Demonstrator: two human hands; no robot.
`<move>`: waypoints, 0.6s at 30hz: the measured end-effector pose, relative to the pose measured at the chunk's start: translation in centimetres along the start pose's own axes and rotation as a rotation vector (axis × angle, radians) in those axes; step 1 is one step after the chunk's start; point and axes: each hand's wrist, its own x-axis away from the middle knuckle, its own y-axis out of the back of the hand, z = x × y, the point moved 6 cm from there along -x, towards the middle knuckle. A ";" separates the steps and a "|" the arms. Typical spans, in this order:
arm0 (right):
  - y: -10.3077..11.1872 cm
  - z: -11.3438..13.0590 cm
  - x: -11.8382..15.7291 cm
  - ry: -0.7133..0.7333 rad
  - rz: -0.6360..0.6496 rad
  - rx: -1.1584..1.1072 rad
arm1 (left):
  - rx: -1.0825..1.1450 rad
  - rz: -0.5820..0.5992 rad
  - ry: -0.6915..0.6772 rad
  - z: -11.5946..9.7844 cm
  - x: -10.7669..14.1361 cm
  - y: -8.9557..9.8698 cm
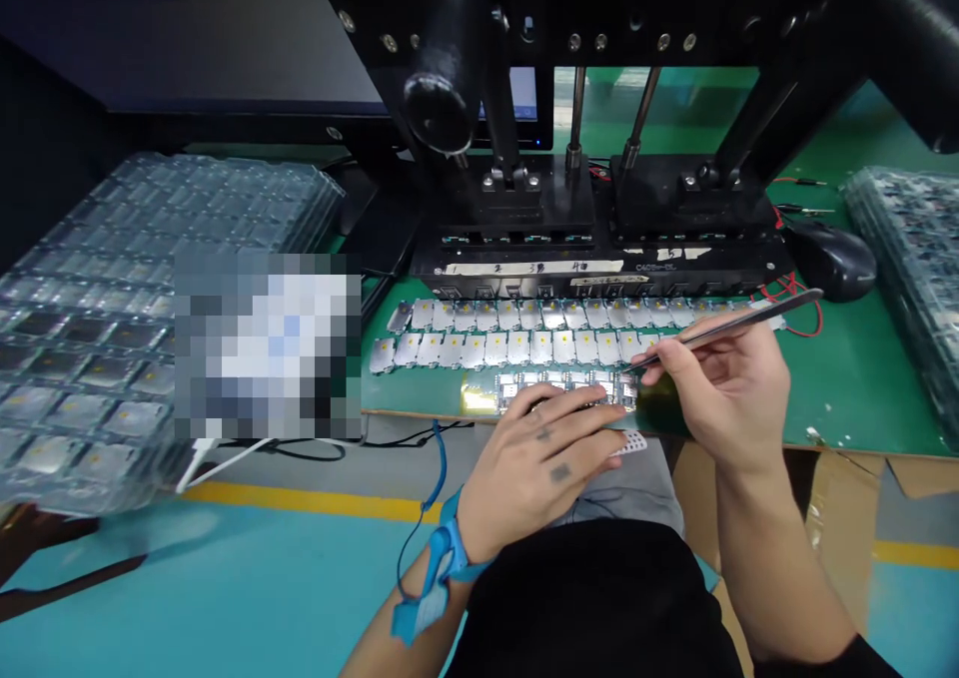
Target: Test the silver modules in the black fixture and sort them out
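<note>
My right hand pinches dark tweezers, whose tip points down-left at the strip of small circuit boards near the bench's front edge. My left hand, wearing a blue wrist strap, lies over that strip and covers part of it. From beneath its fingers pokes a white sheet with dark dots; the fingers look closed on it, though the thumb is hidden. Behind the strip, two rows of silvery modules with yellow dots lie on the green mat.
A black test fixture with numbered tape stands behind the rows. Stacked clear trays of modules sit left, another tray stack right. A mouse and red wires lie beside the fixture. One patch at left is pixelated.
</note>
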 end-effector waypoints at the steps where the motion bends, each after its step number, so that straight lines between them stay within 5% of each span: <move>1: -0.1 -0.2 0.0 -0.019 0.012 0.010 | -0.009 0.012 -0.008 0.0 -0.1 -0.3; 18: -0.6 -1.2 0.5 -0.084 0.053 0.090 | -0.038 0.032 0.044 0.6 -0.6 -0.9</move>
